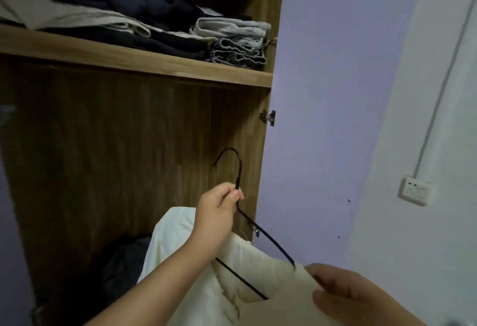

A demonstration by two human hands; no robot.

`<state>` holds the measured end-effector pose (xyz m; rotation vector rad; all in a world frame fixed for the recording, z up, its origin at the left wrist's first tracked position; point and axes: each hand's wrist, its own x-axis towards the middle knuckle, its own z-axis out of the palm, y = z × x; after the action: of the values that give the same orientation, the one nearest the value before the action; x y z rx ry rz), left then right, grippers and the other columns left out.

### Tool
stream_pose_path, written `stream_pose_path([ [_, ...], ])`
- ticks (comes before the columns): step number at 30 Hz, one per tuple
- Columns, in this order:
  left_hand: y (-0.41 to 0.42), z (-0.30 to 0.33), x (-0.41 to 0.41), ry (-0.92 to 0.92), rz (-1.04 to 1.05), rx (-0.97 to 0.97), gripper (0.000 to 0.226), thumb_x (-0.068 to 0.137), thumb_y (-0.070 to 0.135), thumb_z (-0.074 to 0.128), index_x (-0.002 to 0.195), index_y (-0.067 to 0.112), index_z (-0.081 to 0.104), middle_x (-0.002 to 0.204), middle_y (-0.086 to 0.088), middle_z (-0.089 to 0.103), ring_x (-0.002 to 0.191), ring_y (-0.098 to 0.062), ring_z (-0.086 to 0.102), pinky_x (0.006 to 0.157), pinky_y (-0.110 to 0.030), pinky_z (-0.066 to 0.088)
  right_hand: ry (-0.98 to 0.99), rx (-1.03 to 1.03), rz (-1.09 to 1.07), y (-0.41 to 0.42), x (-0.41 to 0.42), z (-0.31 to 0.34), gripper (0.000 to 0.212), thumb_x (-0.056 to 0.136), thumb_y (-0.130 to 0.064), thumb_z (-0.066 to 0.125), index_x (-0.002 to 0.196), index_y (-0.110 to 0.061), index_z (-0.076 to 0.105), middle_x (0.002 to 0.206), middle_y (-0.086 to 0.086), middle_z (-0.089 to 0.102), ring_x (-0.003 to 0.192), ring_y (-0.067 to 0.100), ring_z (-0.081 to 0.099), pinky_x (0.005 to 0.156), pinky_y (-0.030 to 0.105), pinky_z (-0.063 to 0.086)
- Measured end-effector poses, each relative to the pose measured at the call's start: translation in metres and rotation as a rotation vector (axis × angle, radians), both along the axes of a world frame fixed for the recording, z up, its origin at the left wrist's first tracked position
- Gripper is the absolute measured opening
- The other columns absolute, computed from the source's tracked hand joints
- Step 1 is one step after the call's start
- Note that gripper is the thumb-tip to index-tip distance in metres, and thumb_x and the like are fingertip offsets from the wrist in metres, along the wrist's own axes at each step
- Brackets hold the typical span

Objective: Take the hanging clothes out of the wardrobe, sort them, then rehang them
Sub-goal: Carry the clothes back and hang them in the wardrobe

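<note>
- A wooden wardrobe stands open on the left; its inside back panel is brown with a vertical grain and lies in shadow.
- A wooden shelf runs across the upper part of the wardrobe.
- A small metal hinge sits on the right side panel of the wardrobe, below the shelf.
- Just beside the wardrobe there is a pale purple wall.
- To the right, a white wall meets the purple one at a corner.
- A white socket plate is fixed on the white wall, and a thin white cable duct goes up from it.
- The light is dim and cool.
</note>
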<state>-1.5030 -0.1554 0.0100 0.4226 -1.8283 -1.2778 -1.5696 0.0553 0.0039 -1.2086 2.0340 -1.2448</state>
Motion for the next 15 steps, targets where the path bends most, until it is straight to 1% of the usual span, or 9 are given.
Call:
stream_pose_path([
  [2, -0.009, 0.000, -0.005, 0.011, -0.007, 0.031, 0.031, 0.094, 0.007, 0.045, 0.067, 0.014, 0.058, 0.053, 0.005, 0.038, 0.051, -0.005, 0.036, 0.050, -0.013, 0.031, -0.043, -0.016, 0.046, -0.013, -0.011, -0.006, 0.022, 0.075, -0.034, 0.055, 0.089, -0.040, 0.070, 0.093, -0.025, 0.070, 0.093, -0.010, 0.062, 0.079, 0.004, 0.041],
  [4, -0.016, 0.002, -0.010, 0.001, 0.017, 0.015, 0.030, 0.095, 0.007, 0.045, 0.069, 0.013, 0.059, 0.056, 0.004, 0.041, 0.051, -0.001, 0.038, 0.052, -0.010, 0.034, -0.089, -0.112, 0.059, -0.027, -0.023, -0.015, 0.028, 0.065, -0.040, 0.054, 0.082, -0.029, 0.073, 0.086, -0.009, 0.072, 0.087, 0.005, 0.066, 0.072, 0.009, 0.042],
  [7, -0.031, 0.004, -0.011, -0.013, 0.079, -0.002, 0.027, 0.096, 0.010, 0.045, 0.075, 0.013, 0.063, 0.058, 0.003, 0.045, 0.053, 0.001, 0.044, 0.056, -0.010, 0.038, -0.115, -0.228, 0.081, -0.053, -0.036, -0.017, 0.034, 0.070, -0.036, 0.058, 0.080, -0.006, 0.071, 0.079, 0.009, 0.069, 0.076, 0.014, 0.066, 0.063, 0.009, 0.042],
  [9, -0.045, 0.002, -0.007, -0.043, 0.133, -0.023, 0.025, 0.096, 0.012, 0.045, 0.080, 0.011, 0.064, 0.061, 0.006, 0.052, 0.059, 0.002, 0.052, 0.065, -0.010, 0.042, -0.166, -0.264, 0.145, -0.067, -0.040, -0.016, 0.033, 0.074, -0.041, 0.064, 0.075, -0.008, 0.071, 0.075, 0.009, 0.068, 0.071, 0.012, 0.065, 0.062, 0.009, 0.042],
  [11, -0.059, 0.000, 0.000, -0.103, 0.175, -0.046, 0.020, 0.096, 0.014, 0.047, 0.088, 0.016, 0.065, 0.077, 0.012, 0.062, 0.079, 0.004, 0.058, 0.076, -0.011, 0.043, -0.182, -0.287, 0.214, -0.095, -0.036, -0.017, 0.030, 0.064, -0.049, 0.068, 0.065, -0.019, 0.070, 0.067, 0.002, 0.066, 0.065, 0.003, 0.063, 0.061, 0.006, 0.040],
  [12, -0.066, -0.001, 0.004, -0.144, 0.194, -0.056, 0.018, 0.095, 0.016, 0.048, 0.096, 0.023, 0.064, 0.091, 0.014, 0.063, 0.091, 0.004, 0.057, 0.079, -0.009, 0.042, -0.138, -0.298, 0.210, -0.112, -0.021, -0.010, 0.039, 0.061, -0.050, 0.070, 0.062, -0.011, 0.067, 0.066, 0.011, 0.064, 0.060, -0.003, 0.061, 0.062, 0.004, 0.039],
  [13, -0.075, -0.002, 0.008, -0.185, 0.229, -0.081, 0.020, 0.095, 0.018, 0.048, 0.106, 0.028, 0.061, 0.105, 0.016, 0.060, 0.101, 0.005, 0.054, 0.080, -0.006, 0.040, -0.071, -0.381, 0.141, -0.123, -0.007, 0.002, 0.044, 0.069, -0.038, 0.069, 0.056, 0.003, 0.058, 0.059, 0.019, 0.057, 0.062, -0.009, 0.060, 0.062, 0.003, 0.038],
  [14, -0.084, -0.003, 0.013, -0.222, 0.279, -0.118, 0.026, 0.095, 0.019, 0.049, 0.117, 0.031, 0.056, 0.114, 0.018, 0.055, 0.106, 0.005, 0.051, 0.081, -0.004, 0.038, -0.035, -0.587, -0.161, -0.142, -0.005, 0.007, 0.034, 0.081, -0.003, 0.044, 0.048, 0.004, 0.043, 0.045, 0.012, 0.033, 0.072, -0.020, 0.053, 0.085, -0.003, 0.014],
  [15, -0.094, -0.005, 0.019, -0.249, 0.337, -0.150, 0.031, 0.095, 0.021, 0.049, 0.124, 0.032, 0.052, 0.119, 0.020, 0.051, 0.109, 0.006, 0.047, 0.081, -0.003, 0.035, -0.177, -0.776, -0.376, -0.163, 0.003, 0.011, 0.045, 0.086, 0.001, 0.038, 0.040, 0.000, 0.033, 0.041, -0.004, 0.019, 0.087, -0.026, 0.043, 0.088, 0.016, -0.027],
])
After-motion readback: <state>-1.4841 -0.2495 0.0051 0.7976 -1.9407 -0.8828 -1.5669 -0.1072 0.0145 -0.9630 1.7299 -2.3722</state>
